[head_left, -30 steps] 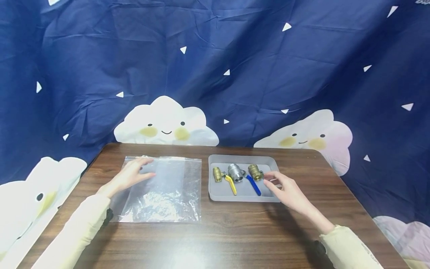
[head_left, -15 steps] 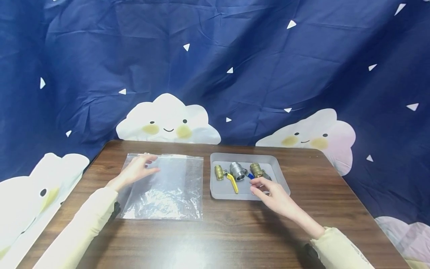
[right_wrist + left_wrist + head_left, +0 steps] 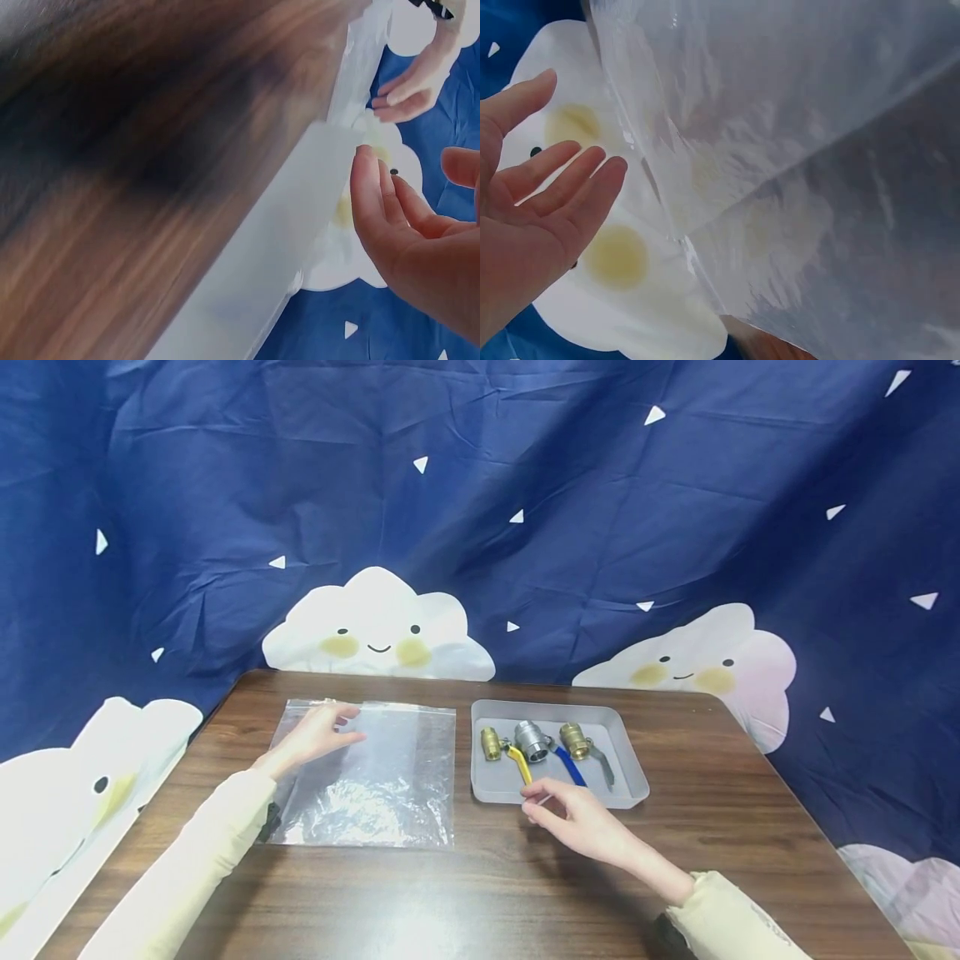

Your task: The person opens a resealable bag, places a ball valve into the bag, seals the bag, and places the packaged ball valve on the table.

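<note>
Over the upper left part of a clear zip bag [image 3: 390,777], my left hand [image 3: 315,739] hovers with loosely bent fingers and holds nothing. My right hand [image 3: 573,817] is at the front edge of a shallow translucent tray [image 3: 633,777], its fingertips near the end of a yellow handle; the right wrist view shows no object between its fingers. In the tray lie a small brass ball valve [image 3: 491,743] with that yellow handle, a silver ball valve [image 3: 531,742] with a blue handle, and a brass ball valve [image 3: 574,741] with a grey handle.
The bag and tray lie side by side on a brown wooden table [image 3: 420,902]. A dark blue curtain [image 3: 480,510] with cloud prints hangs behind the table.
My right hand has moved left and toward me, from beside the right brass valve to the tray's front edge, uncovering the grey handle. My left hand has shifted slightly right in the view.
</note>
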Tool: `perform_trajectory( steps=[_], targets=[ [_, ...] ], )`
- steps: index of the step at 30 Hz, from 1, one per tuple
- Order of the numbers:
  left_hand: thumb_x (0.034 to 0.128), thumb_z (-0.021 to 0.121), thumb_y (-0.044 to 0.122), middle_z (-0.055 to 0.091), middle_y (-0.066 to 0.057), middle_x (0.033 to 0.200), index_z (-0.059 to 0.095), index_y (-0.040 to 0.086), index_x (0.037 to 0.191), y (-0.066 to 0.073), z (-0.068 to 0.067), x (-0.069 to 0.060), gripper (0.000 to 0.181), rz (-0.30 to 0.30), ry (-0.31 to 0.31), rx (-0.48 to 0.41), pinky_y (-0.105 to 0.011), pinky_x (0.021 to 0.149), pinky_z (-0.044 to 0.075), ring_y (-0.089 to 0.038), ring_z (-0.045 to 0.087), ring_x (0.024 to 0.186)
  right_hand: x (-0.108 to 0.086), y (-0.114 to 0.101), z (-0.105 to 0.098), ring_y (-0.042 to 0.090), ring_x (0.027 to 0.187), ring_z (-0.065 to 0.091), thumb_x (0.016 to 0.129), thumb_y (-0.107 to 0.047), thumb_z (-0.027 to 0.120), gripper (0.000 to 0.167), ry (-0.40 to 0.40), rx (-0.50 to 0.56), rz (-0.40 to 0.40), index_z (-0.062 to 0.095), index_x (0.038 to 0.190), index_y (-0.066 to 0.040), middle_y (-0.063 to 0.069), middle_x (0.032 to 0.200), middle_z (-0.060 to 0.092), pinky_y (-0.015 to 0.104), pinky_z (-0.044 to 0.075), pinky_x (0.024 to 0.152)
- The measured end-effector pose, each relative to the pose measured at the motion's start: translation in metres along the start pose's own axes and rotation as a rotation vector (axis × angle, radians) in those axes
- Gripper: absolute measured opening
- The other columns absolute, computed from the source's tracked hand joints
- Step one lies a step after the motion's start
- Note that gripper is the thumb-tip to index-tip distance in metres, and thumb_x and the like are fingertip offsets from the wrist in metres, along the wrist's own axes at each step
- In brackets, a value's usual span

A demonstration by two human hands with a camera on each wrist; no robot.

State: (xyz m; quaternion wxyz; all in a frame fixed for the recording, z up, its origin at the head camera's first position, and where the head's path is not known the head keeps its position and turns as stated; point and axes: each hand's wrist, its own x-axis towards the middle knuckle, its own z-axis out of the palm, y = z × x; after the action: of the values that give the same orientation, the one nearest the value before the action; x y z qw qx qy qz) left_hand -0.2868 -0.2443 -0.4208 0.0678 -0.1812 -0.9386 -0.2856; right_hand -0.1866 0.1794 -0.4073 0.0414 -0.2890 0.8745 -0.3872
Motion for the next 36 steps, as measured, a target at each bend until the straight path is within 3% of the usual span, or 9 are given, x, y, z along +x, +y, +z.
perform_trajectory(
  steps=[11, 24, 32, 36],
  targets=[
    [0.0883, 0.072, 0.019, 0.065, -0.032, 0.121, 0.060, -0.014, 0.121, 0.003, 0.002, 0.010, 0.048, -0.047, -0.064, 0.016, -0.053, 0.093, 0.054, -0.046, 0.066, 0.106, 0.008, -0.003, 0.029, 0.015, 0.093, 0.070, 0.100, -0.028, 0.058, 0.034, -0.108, 0.042, -0.014, 0.064, 0.118, 0.000, 0.008, 0.100, 0.074, 0.023, 0.057, 0.081],
    [0.0901, 0.068, 0.022, 0.065, -0.032, 0.119, 0.060, -0.014, 0.120, -0.001, 0.001, 0.027, 0.047, -0.183, -0.104, -0.001, -0.054, 0.099, 0.050, -0.047, 0.063, 0.111, 0.017, -0.014, 0.062, 0.005, 0.078, 0.066, 0.099, -0.025, 0.058, 0.032, -0.139, 0.037, 0.027, 0.066, 0.115, 0.001, 0.008, 0.097, 0.074, 0.018, 0.052, 0.070],
    [0.0879, 0.069, 0.019, 0.067, -0.031, 0.117, 0.061, -0.014, 0.118, -0.004, 0.003, 0.035, 0.046, -0.253, -0.094, 0.019, -0.050, 0.097, 0.052, -0.045, 0.064, 0.110, 0.027, -0.020, 0.071, 0.011, 0.075, 0.069, 0.096, -0.023, 0.058, 0.034, -0.161, 0.054, 0.111, 0.065, 0.116, 0.004, 0.010, 0.097, 0.074, 0.019, 0.053, 0.070],
    [0.0855, 0.070, 0.018, 0.068, -0.030, 0.114, 0.063, -0.014, 0.115, -0.003, 0.003, 0.036, 0.044, -0.292, -0.092, 0.045, -0.049, 0.094, 0.054, -0.043, 0.066, 0.105, 0.032, -0.023, 0.075, 0.019, 0.075, 0.073, 0.094, -0.021, 0.059, 0.038, -0.167, 0.121, 0.170, 0.063, 0.119, 0.008, 0.016, 0.100, 0.074, 0.023, 0.058, 0.070]
  ],
)
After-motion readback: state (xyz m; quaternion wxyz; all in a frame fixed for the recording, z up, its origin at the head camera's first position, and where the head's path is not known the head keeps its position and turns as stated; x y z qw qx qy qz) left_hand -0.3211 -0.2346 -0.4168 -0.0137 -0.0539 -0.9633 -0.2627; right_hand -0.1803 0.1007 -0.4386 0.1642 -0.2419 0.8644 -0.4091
